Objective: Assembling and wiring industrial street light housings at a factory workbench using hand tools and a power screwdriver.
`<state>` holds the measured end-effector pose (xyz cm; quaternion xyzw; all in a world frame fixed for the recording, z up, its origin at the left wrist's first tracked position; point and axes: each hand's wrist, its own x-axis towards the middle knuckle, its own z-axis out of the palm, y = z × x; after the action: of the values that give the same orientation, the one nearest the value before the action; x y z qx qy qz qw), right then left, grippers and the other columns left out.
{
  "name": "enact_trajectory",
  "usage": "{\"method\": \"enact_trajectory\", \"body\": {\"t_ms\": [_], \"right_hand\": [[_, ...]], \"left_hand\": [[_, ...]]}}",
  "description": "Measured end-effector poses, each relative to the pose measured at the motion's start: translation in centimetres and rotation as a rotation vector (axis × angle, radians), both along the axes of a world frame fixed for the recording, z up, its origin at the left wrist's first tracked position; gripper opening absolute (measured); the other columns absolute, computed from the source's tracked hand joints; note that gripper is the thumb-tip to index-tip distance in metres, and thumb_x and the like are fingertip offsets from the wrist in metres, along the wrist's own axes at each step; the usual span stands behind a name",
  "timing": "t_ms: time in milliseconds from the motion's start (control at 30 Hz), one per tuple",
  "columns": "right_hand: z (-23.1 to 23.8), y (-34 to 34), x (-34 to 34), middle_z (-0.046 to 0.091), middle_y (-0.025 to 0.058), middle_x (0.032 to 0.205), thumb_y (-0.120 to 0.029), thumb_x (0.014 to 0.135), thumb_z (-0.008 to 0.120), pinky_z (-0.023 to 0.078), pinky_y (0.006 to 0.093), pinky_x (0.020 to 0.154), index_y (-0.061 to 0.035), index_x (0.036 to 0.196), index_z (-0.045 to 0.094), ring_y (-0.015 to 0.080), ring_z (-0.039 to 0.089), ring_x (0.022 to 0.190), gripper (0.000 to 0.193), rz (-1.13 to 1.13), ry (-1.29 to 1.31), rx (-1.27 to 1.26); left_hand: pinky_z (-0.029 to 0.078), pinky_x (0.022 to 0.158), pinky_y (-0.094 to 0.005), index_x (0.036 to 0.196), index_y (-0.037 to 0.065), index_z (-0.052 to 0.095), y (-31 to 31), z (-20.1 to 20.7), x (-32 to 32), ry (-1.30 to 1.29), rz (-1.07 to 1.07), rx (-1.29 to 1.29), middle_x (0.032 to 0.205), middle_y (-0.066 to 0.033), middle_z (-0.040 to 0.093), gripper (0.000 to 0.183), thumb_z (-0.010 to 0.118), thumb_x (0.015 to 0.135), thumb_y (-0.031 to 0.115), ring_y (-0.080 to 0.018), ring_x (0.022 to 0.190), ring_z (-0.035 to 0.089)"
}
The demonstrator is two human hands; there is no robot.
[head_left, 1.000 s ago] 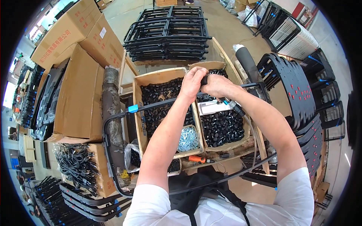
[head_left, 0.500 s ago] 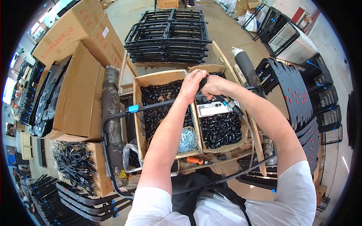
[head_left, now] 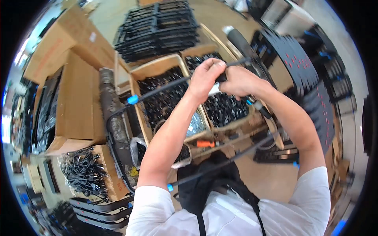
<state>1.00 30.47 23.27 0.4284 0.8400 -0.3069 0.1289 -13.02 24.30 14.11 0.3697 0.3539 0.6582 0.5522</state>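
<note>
A black tubular frame (head_left: 163,86) with rounded corners and blue clips lies tilted across the bins in front of me. My left hand (head_left: 206,78) is closed around its far bar, thumb toward my other hand. Beside it and touching, my right hand (head_left: 242,81) grips a dark, hose-fed power screwdriver (head_left: 262,109) with a blue ring. Its tip and the spot where it meets the bar are hidden by my fingers. Beneath are cardboard bins of small black parts (head_left: 226,110) and silvery screws (head_left: 195,125).
An orange-handled tool (head_left: 205,144) lies at the bins' near edge. Stacked black frames (head_left: 157,33) stand beyond. Large cartons (head_left: 80,98) and bundled black cables (head_left: 84,173) are on the left. Curved black panels (head_left: 289,59) and a wrapped roll (head_left: 240,42) stand on the right.
The view has shifted and blurred. The frame has tilted, its right end rising and its near bar slanting more. Both hands stay together at the far bar.
</note>
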Motion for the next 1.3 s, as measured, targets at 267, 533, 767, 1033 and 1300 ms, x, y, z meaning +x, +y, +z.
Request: {"method": "enact_trajectory", "body": {"t_ms": [267,533,767,1033,1300], "right_hand": [[0.2,-16.5,14.5,0.070,0.0327,0.081,-0.033,0.082,0.067,0.058,0.0533,0.079,0.0129,0.077,0.070,0.0475,0.073,0.082,0.046,-0.038,-0.287,-0.041],[-1.8,-21.3,18.3,0.072,0.0321,0.087,-0.035,0.087,0.062,0.058,0.0523,0.085,0.0107,0.085,0.073,0.0468,0.074,0.089,0.047,-0.003,-0.213,-0.110],[-3.8,-21.8,20.0,0.070,0.0328,0.079,-0.033,0.083,0.064,0.058,0.0525,0.077,0.0120,0.075,0.069,0.0463,0.073,0.080,0.046,0.023,-0.058,-0.068],[-4.9,-22.6,21.2,0.074,0.0320,0.090,-0.033,0.086,0.063,0.058,0.0530,0.086,0.0099,0.085,0.074,0.0462,0.074,0.092,0.044,0.138,-0.047,0.033],[-6.3,-23.8,21.6,0.075,0.0280,0.092,-0.037,0.089,0.067,0.057,0.0539,0.087,0.0083,0.106,0.070,0.0457,0.073,0.094,0.048,0.097,-0.043,0.004]], "left_hand": [[0.048,0.085,-0.0261,0.114,0.006,0.067,-15.5,-3.2,14.6,-0.333,-0.384,-0.220,0.102,0.0026,0.063,0.019,0.070,0.105,0.022,-0.0060,0.094,0.056],[0.047,0.089,-0.0260,0.115,0.006,0.067,-20.6,-4.9,17.7,-0.190,-0.328,-0.248,0.105,0.0026,0.065,0.018,0.069,0.105,0.022,-0.0063,0.097,0.056],[0.049,0.088,-0.0258,0.114,0.006,0.068,-21.8,-5.5,18.6,-0.138,-0.225,-0.202,0.105,0.0026,0.066,0.018,0.068,0.106,0.022,-0.0062,0.096,0.058],[0.047,0.090,-0.0257,0.115,0.005,0.067,-24.2,-5.8,20.5,-0.047,-0.096,-0.148,0.106,0.0026,0.065,0.019,0.068,0.106,0.022,-0.0061,0.097,0.055],[0.047,0.090,-0.0263,0.115,0.006,0.067,-25.0,-6.5,21.0,-0.036,-0.059,-0.156,0.106,0.0028,0.065,0.019,0.067,0.106,0.023,-0.0063,0.097,0.055]]}}
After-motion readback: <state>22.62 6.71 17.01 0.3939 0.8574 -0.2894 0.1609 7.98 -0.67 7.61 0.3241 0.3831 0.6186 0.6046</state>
